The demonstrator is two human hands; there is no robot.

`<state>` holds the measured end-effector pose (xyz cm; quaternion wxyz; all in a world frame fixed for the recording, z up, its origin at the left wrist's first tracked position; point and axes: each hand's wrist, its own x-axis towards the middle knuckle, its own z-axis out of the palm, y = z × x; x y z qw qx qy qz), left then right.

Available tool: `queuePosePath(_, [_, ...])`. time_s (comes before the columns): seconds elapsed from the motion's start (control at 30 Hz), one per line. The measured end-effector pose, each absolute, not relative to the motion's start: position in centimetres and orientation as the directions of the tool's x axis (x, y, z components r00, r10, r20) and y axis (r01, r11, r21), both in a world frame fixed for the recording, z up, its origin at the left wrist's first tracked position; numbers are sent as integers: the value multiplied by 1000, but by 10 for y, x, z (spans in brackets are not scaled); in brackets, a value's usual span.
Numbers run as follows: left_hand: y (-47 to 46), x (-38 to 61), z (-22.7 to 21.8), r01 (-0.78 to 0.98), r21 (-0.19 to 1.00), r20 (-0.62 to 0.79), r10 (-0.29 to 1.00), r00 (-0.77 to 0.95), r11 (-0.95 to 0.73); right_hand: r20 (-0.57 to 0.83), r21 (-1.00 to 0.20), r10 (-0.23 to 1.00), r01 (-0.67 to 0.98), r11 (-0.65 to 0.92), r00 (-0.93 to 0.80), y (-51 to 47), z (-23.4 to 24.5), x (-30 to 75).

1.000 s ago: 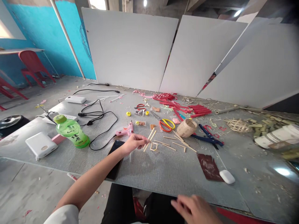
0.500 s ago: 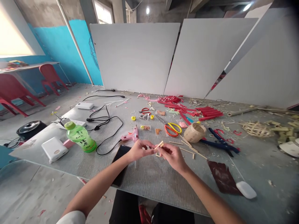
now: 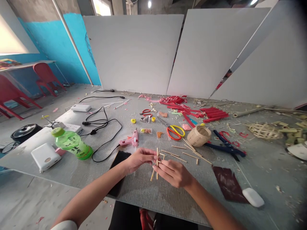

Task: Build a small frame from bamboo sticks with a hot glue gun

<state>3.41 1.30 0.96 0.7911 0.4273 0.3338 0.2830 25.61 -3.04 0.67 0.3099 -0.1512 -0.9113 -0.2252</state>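
Note:
My left hand [image 3: 140, 158] and my right hand [image 3: 173, 172] meet over the grey table [image 3: 168, 188] near its front edge. Both pinch thin bamboo sticks [image 3: 156, 163] held roughly upright between the fingertips. A small square frame of sticks lies just behind them, mostly hidden by the fingers. More loose bamboo sticks [image 3: 189, 155] lie on the table to the right of my hands. A black phone [image 3: 119, 169] lies under my left wrist.
A pink glue gun [image 3: 129, 140] lies behind my left hand, with yellow-and-red scissors [image 3: 174, 131], a small woven basket [image 3: 199, 135] and blue pliers [image 3: 225, 147] further right. A green bottle [image 3: 72, 143], white power bank [image 3: 45, 156], cables and red strips [image 3: 203, 113] crowd the table.
My right hand came up from below the table edge to join the left. The sticks, first held slanted by the left hand alone, now stand upright between both hands.

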Motion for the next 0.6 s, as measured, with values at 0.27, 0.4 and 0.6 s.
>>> queuePosePath(0.27, [21, 30, 6, -206, 925, -184, 851, 492, 319, 690, -322, 517, 424, 846, -507, -35, -2, 249])
queuePosePath(0.4, [26, 31, -2, -189, 945, -147, 864, 482, 267, 346, -832, 906, 365, 417, -245, -34, -2, 244])
queuePosePath(0.6, [25, 32, -1, -158, 952, -148, 847, 511, 262, -6, -975, 966, 214, 52, -259, -30, 0, 236])
